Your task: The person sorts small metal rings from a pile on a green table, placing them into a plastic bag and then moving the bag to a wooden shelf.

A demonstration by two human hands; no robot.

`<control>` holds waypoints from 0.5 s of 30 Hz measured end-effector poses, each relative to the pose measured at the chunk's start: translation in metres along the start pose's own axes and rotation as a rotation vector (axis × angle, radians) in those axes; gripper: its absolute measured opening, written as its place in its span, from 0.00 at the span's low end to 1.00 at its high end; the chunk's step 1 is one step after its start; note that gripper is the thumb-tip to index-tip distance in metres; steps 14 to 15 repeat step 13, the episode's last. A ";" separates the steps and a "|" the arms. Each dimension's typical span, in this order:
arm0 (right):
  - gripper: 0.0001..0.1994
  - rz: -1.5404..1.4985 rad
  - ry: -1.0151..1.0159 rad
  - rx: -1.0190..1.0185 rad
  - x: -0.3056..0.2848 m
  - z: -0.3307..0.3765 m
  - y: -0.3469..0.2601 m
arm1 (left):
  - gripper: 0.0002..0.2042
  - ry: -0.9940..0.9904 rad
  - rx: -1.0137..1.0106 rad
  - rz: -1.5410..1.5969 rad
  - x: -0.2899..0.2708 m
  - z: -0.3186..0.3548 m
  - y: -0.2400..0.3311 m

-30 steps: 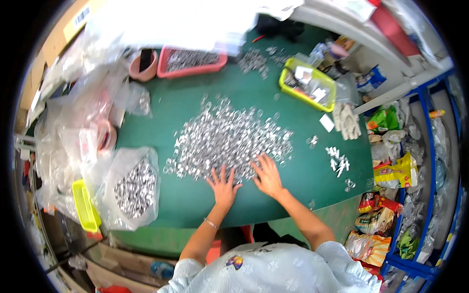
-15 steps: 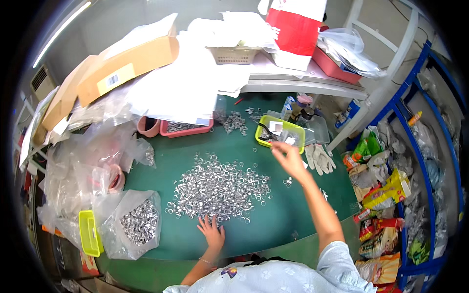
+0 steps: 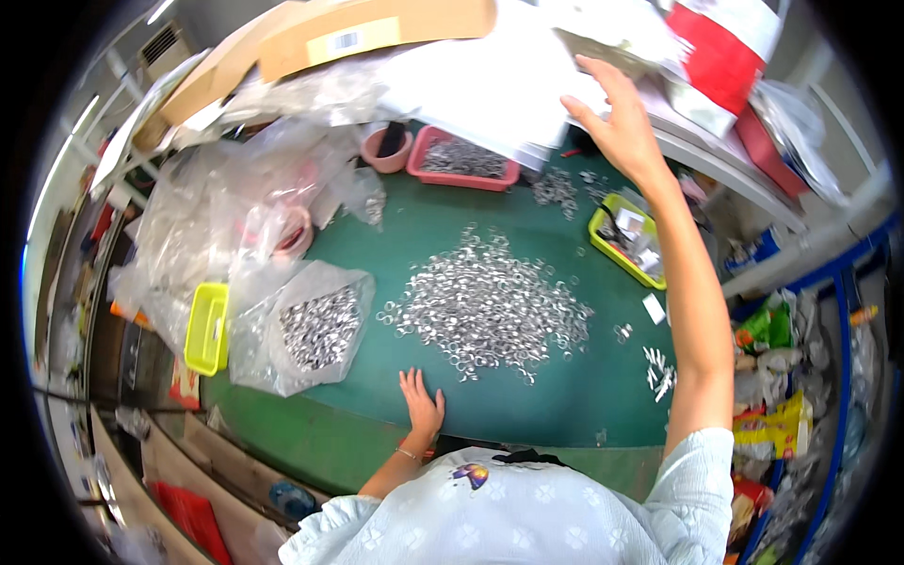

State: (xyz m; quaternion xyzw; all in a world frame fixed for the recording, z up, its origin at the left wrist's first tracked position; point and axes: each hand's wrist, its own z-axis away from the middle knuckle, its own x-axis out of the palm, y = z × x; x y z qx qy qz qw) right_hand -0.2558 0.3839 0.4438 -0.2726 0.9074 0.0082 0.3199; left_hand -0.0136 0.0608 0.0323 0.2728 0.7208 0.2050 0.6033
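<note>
My right hand (image 3: 621, 127) reaches up at the far side, thumb and fingers apart, by the edge of the white sheets (image 3: 471, 80) that hang over the shelf. Nothing shows in its grasp, and I cannot tell whether it touches them. Flat on the table's front edge rests my left hand (image 3: 422, 403), its fingers spread. A wide pile of small silvery metal rings (image 3: 494, 306) covers the middle of the green table (image 3: 480, 410), a little beyond that hand. To its left, an open clear plastic bag (image 3: 259, 353) holds more small metal pieces.
A pink tray (image 3: 466, 179) of metal pieces stands at the back, beside a pink pot (image 3: 386, 155). Right of the pile are a yellow-green basket (image 3: 624, 267) and several small white pieces (image 3: 659, 374). An empty yellow-green tray (image 3: 207, 330) sits left. Cardboard (image 3: 377, 38) lies above.
My right hand has moved from the yellow-green basket up and away to the white sheets. My left hand is now farther from the rings. The whole view has turned.
</note>
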 end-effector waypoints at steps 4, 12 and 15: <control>0.22 0.370 -0.049 -0.097 0.027 -0.022 -0.012 | 0.29 0.040 -0.066 0.116 -0.004 0.007 -0.010; 0.11 0.518 0.002 -0.182 0.043 -0.039 -0.015 | 0.29 0.045 -0.078 0.130 -0.005 0.005 -0.012; 0.15 0.541 -0.074 -0.142 0.043 -0.039 -0.017 | 0.30 0.041 -0.072 0.125 -0.004 0.006 -0.012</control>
